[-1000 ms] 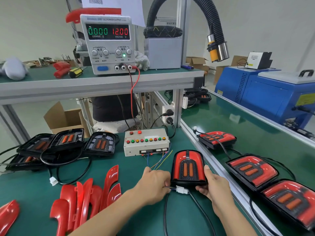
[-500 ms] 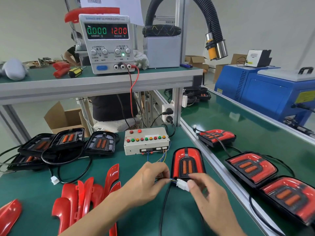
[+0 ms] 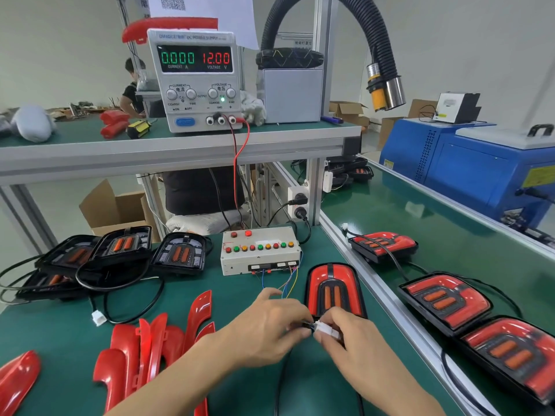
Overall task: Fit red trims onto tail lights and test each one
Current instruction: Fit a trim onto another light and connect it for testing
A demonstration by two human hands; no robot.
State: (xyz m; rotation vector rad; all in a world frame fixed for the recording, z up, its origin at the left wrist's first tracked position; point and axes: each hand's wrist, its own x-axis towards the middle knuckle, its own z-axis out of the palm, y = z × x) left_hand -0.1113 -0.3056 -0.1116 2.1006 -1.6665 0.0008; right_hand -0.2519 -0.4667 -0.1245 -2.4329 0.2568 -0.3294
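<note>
A tail light with its red trim fitted (image 3: 332,291) lies on the green mat in front of the white test box (image 3: 259,250). Just below it my right hand (image 3: 350,340) pinches the light's white plug (image 3: 326,329). My left hand (image 3: 270,328) pinches the mating connector on the coloured wires from the test box, right against that plug. Whether the two connectors are joined is hidden by my fingers. Loose red trims (image 3: 150,343) lie at the lower left. Untrimmed black tail lights (image 3: 120,250) sit at the left.
Three trimmed tail lights (image 3: 444,298) lie on the conveyor at the right, beyond an aluminium rail (image 3: 378,289). A power supply (image 3: 195,82) reading 0.000 A and 12.00 V stands on the upper shelf. A blue machine (image 3: 480,169) is at the far right. Black cables loop at the left.
My right hand let go of the tail light and took up its white plug. Both hands came together below the light, bringing the plug and the wired connector end to end.
</note>
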